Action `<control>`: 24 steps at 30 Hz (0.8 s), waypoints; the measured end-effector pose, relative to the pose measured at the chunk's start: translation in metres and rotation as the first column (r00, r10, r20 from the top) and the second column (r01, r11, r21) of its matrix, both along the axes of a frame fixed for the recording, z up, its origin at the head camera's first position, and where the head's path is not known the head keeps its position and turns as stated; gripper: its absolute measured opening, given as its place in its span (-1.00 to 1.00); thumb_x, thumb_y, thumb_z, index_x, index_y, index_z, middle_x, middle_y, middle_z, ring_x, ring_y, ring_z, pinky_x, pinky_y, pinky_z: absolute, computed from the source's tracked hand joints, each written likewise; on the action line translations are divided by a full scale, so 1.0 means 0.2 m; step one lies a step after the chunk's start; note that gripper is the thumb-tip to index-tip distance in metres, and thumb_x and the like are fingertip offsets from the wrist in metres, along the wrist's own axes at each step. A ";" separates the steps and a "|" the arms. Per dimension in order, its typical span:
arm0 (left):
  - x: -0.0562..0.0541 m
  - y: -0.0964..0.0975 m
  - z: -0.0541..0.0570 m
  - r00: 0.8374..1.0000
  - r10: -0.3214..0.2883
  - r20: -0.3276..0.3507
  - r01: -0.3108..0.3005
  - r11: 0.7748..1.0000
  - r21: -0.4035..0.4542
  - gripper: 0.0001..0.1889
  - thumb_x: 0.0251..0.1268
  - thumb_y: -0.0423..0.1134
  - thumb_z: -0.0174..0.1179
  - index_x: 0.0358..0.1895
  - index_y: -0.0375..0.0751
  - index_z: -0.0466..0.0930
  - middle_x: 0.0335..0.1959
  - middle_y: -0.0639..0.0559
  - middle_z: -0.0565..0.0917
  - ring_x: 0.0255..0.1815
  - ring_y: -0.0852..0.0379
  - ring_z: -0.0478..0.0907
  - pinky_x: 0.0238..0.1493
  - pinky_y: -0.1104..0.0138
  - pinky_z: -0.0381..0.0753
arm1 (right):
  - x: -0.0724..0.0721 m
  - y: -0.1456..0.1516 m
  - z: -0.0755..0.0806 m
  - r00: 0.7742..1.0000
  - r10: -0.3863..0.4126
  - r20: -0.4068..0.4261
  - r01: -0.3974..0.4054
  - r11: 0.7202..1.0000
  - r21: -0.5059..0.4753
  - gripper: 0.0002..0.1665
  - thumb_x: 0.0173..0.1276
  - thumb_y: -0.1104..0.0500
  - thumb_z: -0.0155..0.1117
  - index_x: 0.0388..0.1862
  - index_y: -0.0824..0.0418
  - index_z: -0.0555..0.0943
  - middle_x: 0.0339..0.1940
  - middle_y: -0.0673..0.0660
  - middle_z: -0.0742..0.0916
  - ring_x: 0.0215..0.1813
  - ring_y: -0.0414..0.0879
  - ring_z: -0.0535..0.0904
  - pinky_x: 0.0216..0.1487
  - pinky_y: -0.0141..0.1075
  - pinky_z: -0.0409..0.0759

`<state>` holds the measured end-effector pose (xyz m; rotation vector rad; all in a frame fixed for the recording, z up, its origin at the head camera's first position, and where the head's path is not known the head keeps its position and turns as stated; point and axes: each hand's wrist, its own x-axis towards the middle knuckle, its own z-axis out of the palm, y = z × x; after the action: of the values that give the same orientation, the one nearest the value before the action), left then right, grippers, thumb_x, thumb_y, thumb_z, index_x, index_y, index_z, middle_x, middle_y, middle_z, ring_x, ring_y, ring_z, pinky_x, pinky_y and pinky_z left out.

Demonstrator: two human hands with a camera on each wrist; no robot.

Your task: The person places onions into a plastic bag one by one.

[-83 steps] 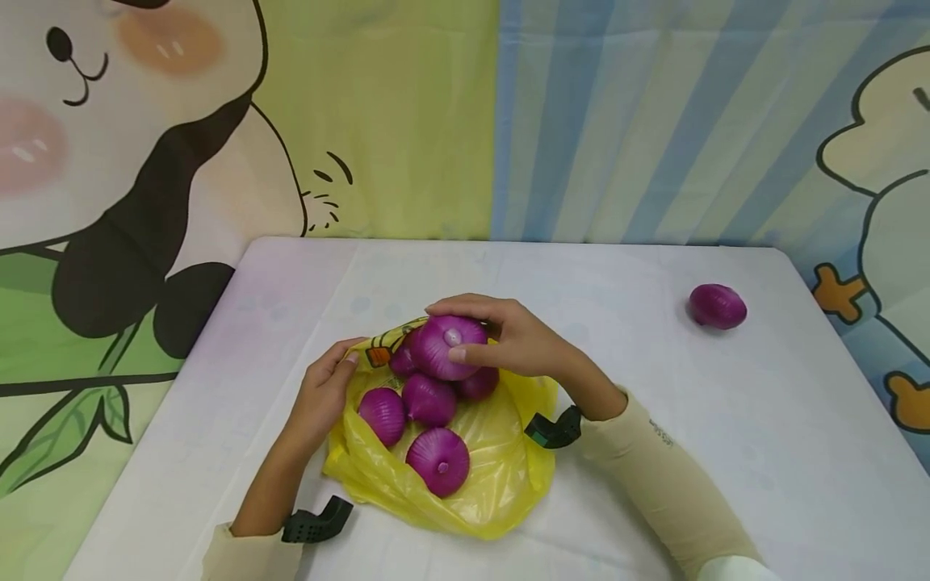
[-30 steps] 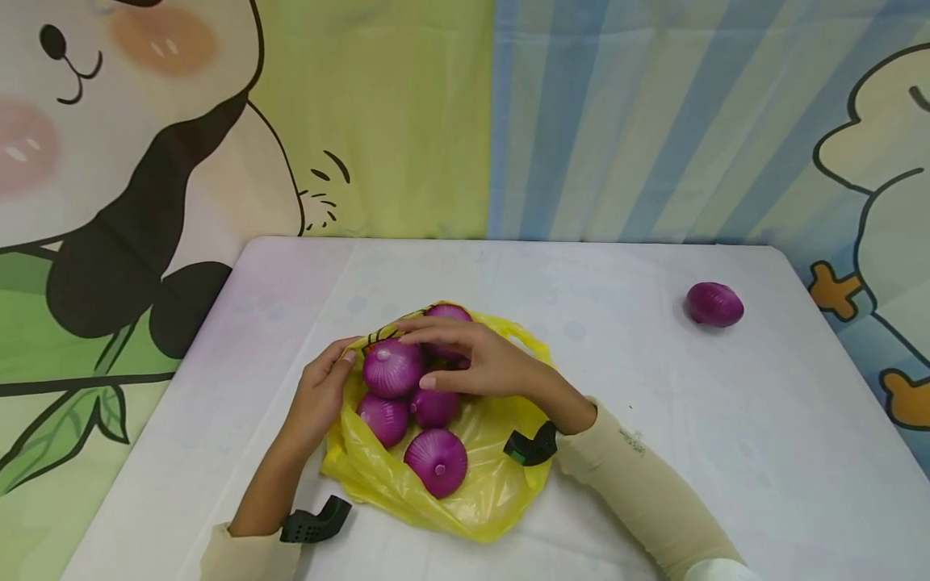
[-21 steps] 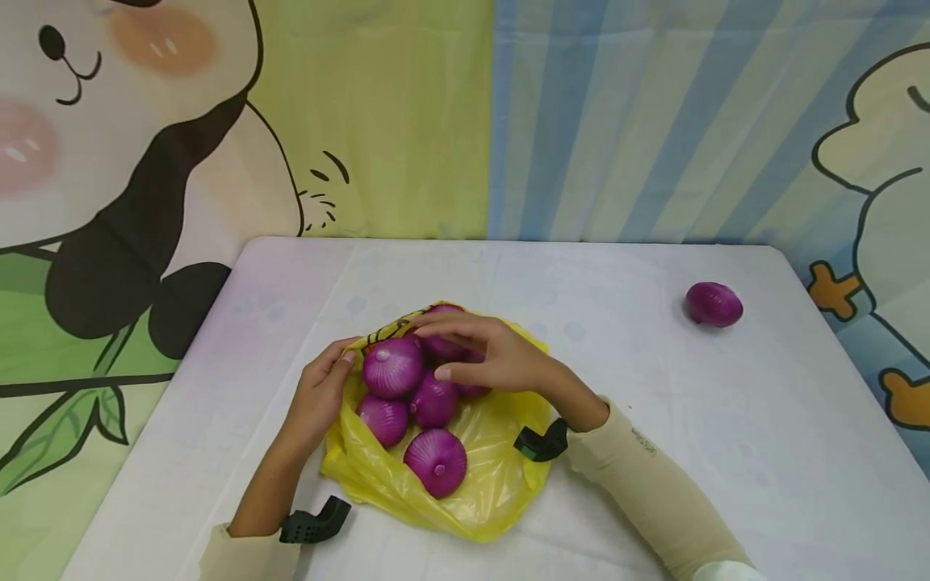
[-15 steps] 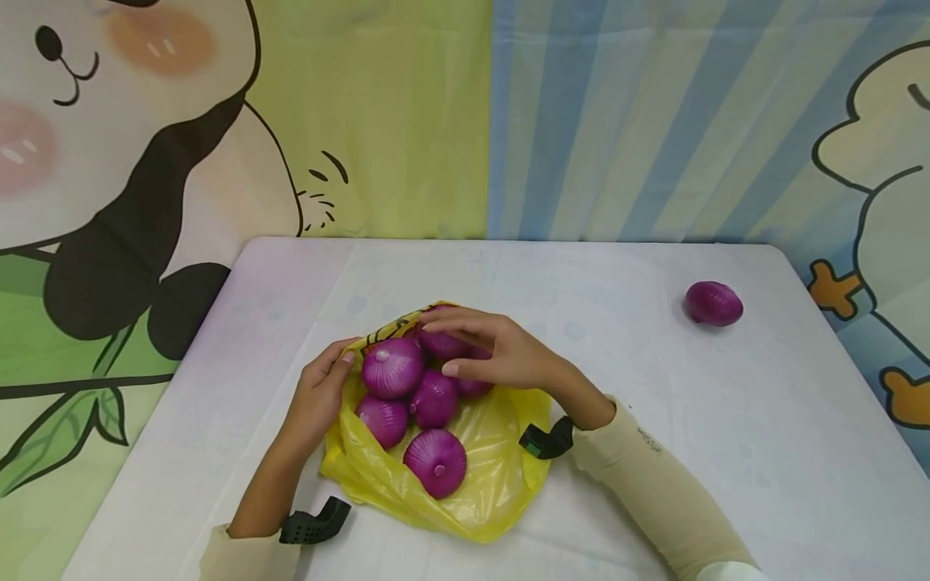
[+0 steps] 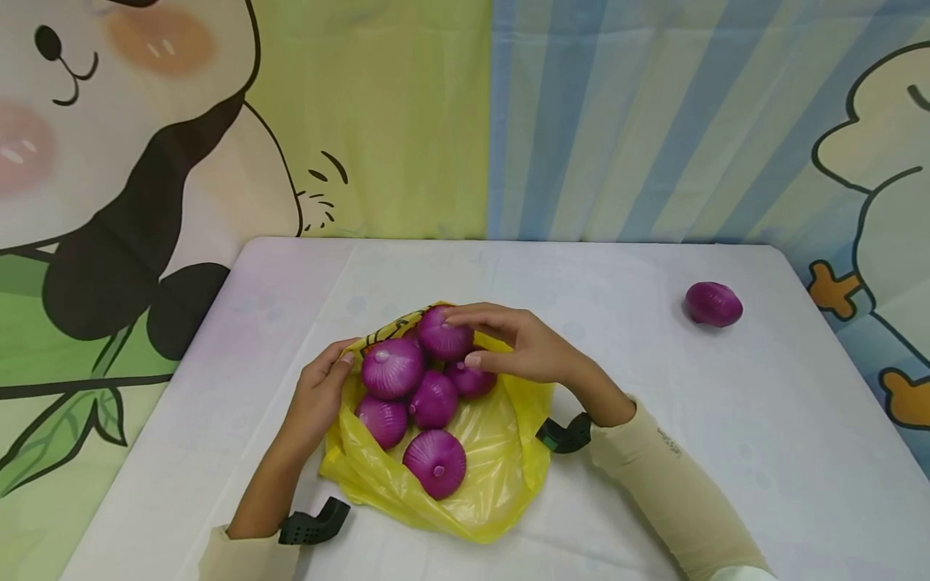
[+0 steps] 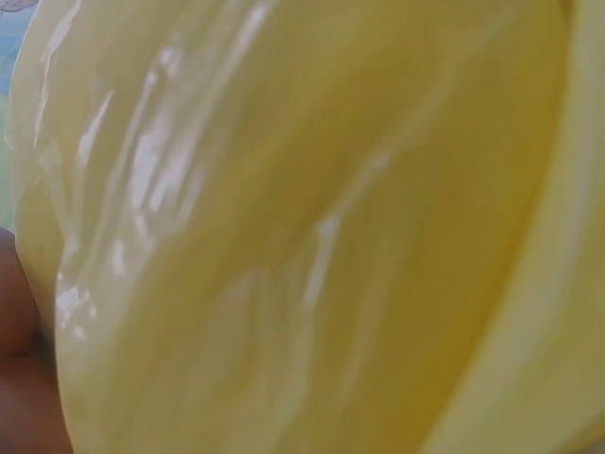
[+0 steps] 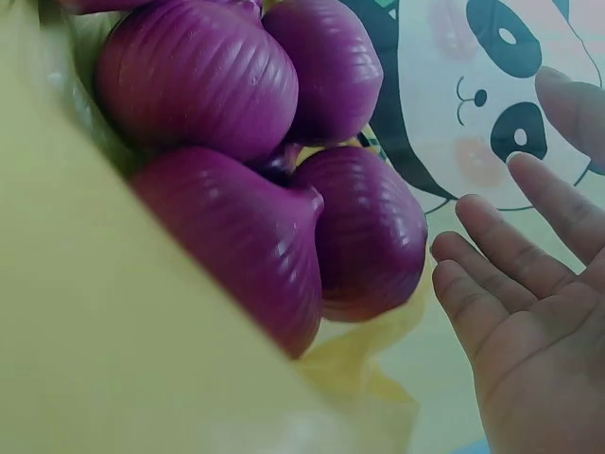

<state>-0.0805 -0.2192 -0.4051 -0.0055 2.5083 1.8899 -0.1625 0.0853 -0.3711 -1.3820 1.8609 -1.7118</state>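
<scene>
A yellow plastic bag (image 5: pixel 501 460) lies with its mouth wide, several red onions (image 5: pixel 393 369) heaped inside. My left hand (image 5: pixel 320 395) pinches its left rim, thumb over the edge. In the left wrist view the bag's film (image 6: pixel 284 236) fills nearly everything, with a bit of the hand (image 6: pixel 24 378) at the lower left. My right hand (image 5: pixel 534 347) hovers at the bag's right back side with nothing in it, fingers extended over the back onion (image 5: pixel 439 335) and thumb by the right onion (image 5: pixel 472 381). The right wrist view shows that palm (image 7: pixel 539 350) spread beside the onions (image 7: pixel 369 232).
One more red onion (image 5: pixel 714 304) lies alone at the back right of the white-covered table (image 5: pixel 617 290). Behind the table hangs a printed cloth (image 5: pixel 378 121) with cartoon animals. Each wrist wears a black camera mount (image 5: pixel 316 520).
My right hand has lowered an onion onto the left part of the heap, released it, and drawn back to the right. My left hand has kept its hold on the rim.
</scene>
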 end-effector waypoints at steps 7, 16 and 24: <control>0.00 -0.01 0.00 1.000 -0.001 -0.004 0.001 1.000 -0.006 -0.60 0.61 -0.14 -0.17 0.24 -0.32 0.46 0.17 -0.14 0.52 0.25 0.13 0.34 0.18 0.57 0.28 | -0.02 0.07 0.00 1.000 -0.029 0.005 0.029 0.999 0.013 -0.45 0.33 0.40 0.27 0.29 0.47 0.42 0.34 0.31 0.46 0.41 0.04 0.31 0.37 -0.05 0.23; 0.00 0.00 0.01 1.000 0.013 0.009 -0.013 1.000 -0.016 -0.60 0.61 -0.14 -0.17 0.24 -0.31 0.46 0.18 -0.16 0.51 0.26 0.13 0.33 0.20 0.56 0.26 | -0.03 0.20 0.00 0.994 -0.112 0.003 0.111 0.991 0.071 -0.43 0.33 0.37 0.29 0.31 0.44 0.42 0.35 0.23 0.48 0.42 0.02 0.29 0.36 -0.15 0.25; 0.00 0.00 0.01 1.000 0.016 0.006 -0.016 1.000 -0.004 -0.61 0.60 -0.15 -0.16 0.23 -0.32 0.47 0.17 -0.17 0.52 0.25 0.13 0.34 0.20 0.55 0.27 | -0.05 0.36 0.00 0.977 -0.213 -0.012 0.213 0.971 0.110 -0.41 0.32 0.44 0.26 0.34 0.32 0.43 0.36 0.21 0.47 0.40 0.00 0.32 0.34 -0.20 0.26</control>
<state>-0.0804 -0.2183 -0.4034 -0.0312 2.5151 1.8878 -0.1729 0.1579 -0.3705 -1.1768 2.1362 -1.6724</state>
